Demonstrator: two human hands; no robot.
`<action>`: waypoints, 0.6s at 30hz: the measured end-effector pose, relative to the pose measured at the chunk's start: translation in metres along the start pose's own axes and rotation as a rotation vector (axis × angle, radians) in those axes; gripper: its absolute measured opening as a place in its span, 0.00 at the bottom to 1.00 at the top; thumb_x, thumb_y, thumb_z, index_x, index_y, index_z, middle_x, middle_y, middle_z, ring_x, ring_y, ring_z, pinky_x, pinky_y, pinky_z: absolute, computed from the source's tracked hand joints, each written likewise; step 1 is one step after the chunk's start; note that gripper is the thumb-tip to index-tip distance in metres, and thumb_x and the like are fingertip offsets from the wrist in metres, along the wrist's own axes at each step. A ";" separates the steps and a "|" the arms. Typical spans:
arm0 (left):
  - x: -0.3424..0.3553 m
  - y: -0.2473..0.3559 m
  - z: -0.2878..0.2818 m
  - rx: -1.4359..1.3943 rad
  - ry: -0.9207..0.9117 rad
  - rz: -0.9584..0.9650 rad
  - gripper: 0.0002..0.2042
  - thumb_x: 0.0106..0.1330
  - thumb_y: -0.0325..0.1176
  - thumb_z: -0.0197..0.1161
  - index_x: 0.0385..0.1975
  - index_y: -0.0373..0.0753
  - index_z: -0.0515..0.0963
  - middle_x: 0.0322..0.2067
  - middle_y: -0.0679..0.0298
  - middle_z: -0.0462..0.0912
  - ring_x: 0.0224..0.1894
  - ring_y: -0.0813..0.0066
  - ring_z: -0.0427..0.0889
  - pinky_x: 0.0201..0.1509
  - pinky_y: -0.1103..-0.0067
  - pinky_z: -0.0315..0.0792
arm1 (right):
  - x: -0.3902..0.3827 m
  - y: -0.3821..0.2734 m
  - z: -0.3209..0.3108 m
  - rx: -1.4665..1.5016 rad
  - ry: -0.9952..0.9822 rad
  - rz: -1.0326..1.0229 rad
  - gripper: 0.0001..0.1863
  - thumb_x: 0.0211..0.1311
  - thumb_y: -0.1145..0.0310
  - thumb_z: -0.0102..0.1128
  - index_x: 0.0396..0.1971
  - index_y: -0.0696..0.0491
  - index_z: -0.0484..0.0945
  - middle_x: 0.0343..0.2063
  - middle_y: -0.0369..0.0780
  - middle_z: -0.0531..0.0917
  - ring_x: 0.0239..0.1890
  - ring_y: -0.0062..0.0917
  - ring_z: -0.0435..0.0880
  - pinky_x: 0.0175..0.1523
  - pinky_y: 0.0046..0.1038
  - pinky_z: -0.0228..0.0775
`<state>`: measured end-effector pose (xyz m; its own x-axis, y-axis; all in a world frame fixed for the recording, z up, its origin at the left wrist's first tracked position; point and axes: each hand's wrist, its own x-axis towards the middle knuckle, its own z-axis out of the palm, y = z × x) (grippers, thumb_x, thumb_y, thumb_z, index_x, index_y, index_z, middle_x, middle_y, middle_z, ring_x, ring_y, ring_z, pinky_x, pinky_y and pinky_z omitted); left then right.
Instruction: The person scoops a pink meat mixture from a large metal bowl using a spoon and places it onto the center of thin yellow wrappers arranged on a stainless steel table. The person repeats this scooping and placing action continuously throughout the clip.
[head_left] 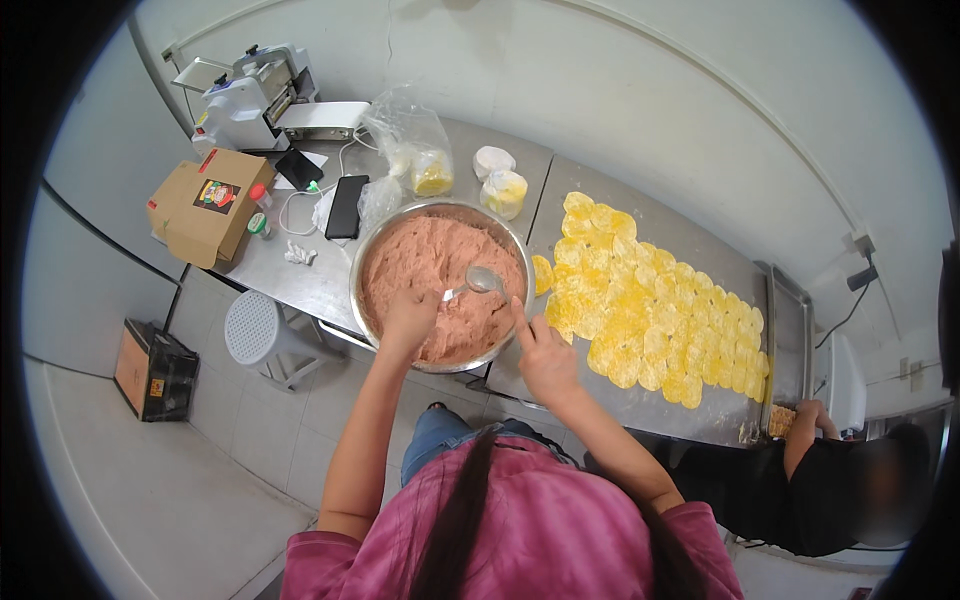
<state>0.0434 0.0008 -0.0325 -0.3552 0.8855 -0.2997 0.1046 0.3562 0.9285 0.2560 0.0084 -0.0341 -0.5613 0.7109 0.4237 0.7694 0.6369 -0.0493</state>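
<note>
A large steel bowl (358,283) full of pink minced filling (420,250) stands in front of me. Over the filling, a metal spoon (484,279) points its rounded end to the right. My left hand (408,320) is closed at the spoon's handle end, where a small white patch shows. My right hand (547,358) is at the bowl's right rim, its fingers curled and the index finger reaching toward the spoon's rounded end. What these right fingers pinch is too small to make out. Right of the bowl, yellow floured dough rounds (650,310) overlap on the steel table (700,250).
Behind the bowl are a phone (346,207), clear plastic bags (408,135) and two wrapped packs (502,192). A white machine (245,110) and a cardboard box (212,205) stand left. A grey stool (262,325) is below. Another person (800,490) works beside a metal tray (790,330).
</note>
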 end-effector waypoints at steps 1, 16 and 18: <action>0.001 0.000 0.000 -0.014 -0.001 -0.004 0.14 0.63 0.38 0.50 0.17 0.38 0.70 0.08 0.76 0.58 0.08 0.88 0.53 0.11 0.84 0.46 | 0.000 0.000 0.001 -0.050 -0.009 -0.033 0.35 0.39 0.76 0.51 0.56 0.52 0.63 0.25 0.37 0.67 0.22 0.26 0.72 0.23 0.23 0.69; -0.015 0.007 -0.006 -0.352 -0.037 -0.014 0.15 0.63 0.33 0.50 0.14 0.37 0.69 0.10 0.76 0.59 0.12 0.88 0.54 0.14 0.84 0.48 | 0.003 0.003 0.017 0.030 0.051 -0.001 0.33 0.38 0.78 0.50 0.54 0.54 0.66 0.22 0.38 0.67 0.18 0.27 0.71 0.21 0.27 0.67; -0.013 -0.002 -0.006 -0.331 -0.009 0.017 0.15 0.64 0.34 0.49 0.14 0.37 0.68 0.10 0.76 0.59 0.12 0.89 0.54 0.14 0.85 0.47 | 0.011 0.002 0.015 0.178 0.027 0.075 0.31 0.39 0.79 0.50 0.52 0.52 0.68 0.22 0.38 0.69 0.18 0.30 0.73 0.22 0.30 0.67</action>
<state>0.0419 -0.0138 -0.0293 -0.3478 0.8936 -0.2839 -0.1971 0.2263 0.9539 0.2473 0.0217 -0.0428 -0.4944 0.7514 0.4369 0.7413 0.6270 -0.2395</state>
